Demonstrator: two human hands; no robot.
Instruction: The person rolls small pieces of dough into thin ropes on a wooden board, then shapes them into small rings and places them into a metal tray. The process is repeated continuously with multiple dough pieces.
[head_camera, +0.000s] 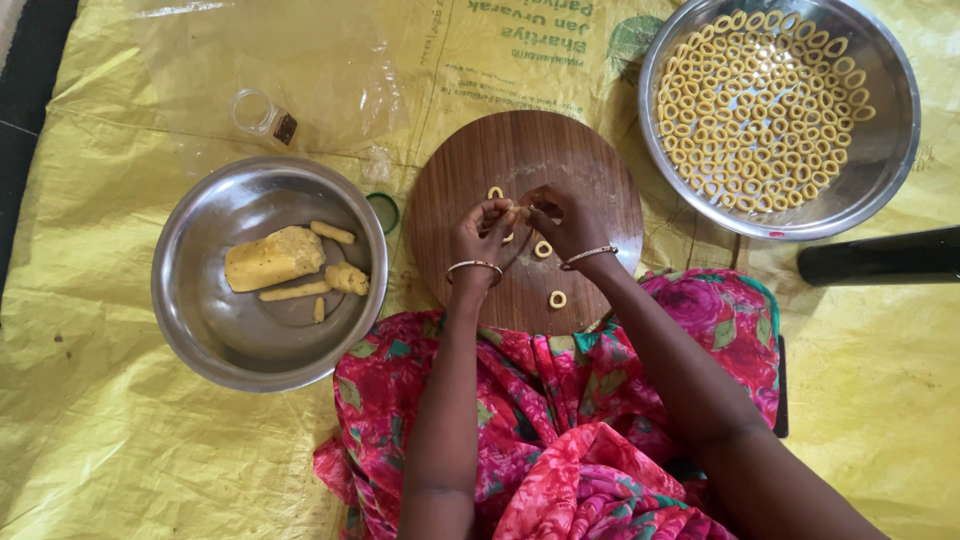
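Fingers of both hands are pinching a small bit of yellow dough (519, 211) between them, just above the round wooden board (600, 170); the left hand (480, 228) and the right hand (565, 222) are meeting fingertip to fingertip, closed on that piece, though its exact shape is hidden by the fingers. Several finished dough rings are lying on the board: one ring (495, 192) beside the left fingers, one (543, 249) between the wrists, another (557, 298) nearer the lap, and a further one seems partly hidden under the left hand. A wide steel tray (880, 150) to the right is holding a great many rings packed side by side, covering most of its floor, with bare metal showing along the right and lower edge. A steel bowl (200, 330) to the left is holding a sizeable dough lump (272, 257), a smaller piece (346, 277) and a few rolled strips (295, 291). Judging from that, a large share of the shaping looks done, while a fair amount of dough is waiting to be formed. Everything is sitting on a yellow sheet (100, 420), with a small jar (262, 116) lying farther off.
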